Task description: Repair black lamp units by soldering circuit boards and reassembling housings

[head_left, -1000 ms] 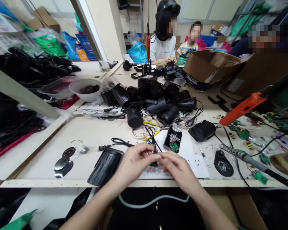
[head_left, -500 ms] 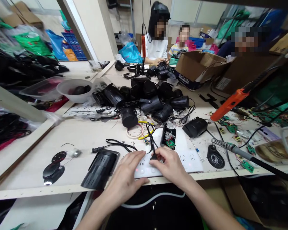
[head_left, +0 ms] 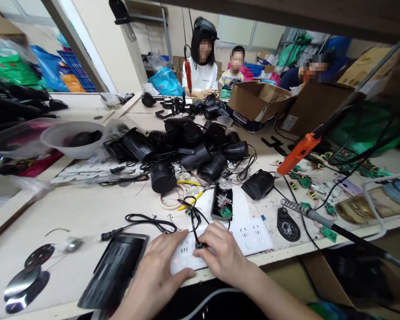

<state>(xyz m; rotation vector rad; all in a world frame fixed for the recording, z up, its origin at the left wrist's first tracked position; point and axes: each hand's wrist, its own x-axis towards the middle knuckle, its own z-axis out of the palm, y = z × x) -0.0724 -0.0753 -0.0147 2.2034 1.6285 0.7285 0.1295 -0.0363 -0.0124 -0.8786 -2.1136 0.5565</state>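
My right hand (head_left: 220,251) pinches a black plug (head_left: 199,245) at the sockets of a white power strip (head_left: 250,235); whether its prongs are fully in is hidden. My left hand (head_left: 160,266) spans the strip's left end, thumb at the near edge and fingers at the far side. A red light glows on the strip beside it. From the plug a black cord rises and loops toward an open black housing (head_left: 222,202) with a green circuit board (head_left: 225,212) and wires. Left of my left hand lies a slotted black housing (head_left: 115,269).
Black housings (head_left: 195,155) are heaped mid-table. An orange-handled electric screwdriver (head_left: 298,153) hangs at right, above a soldering iron (head_left: 336,226). Round metal discs (head_left: 26,282) lie at left, near a plastic bowl (head_left: 71,138). A cardboard box (head_left: 253,106) and co-workers are across the table.
The view has shifted, so the table sits lower and further left. Both hands stay at the power strip, and my right hand still grips the plug.
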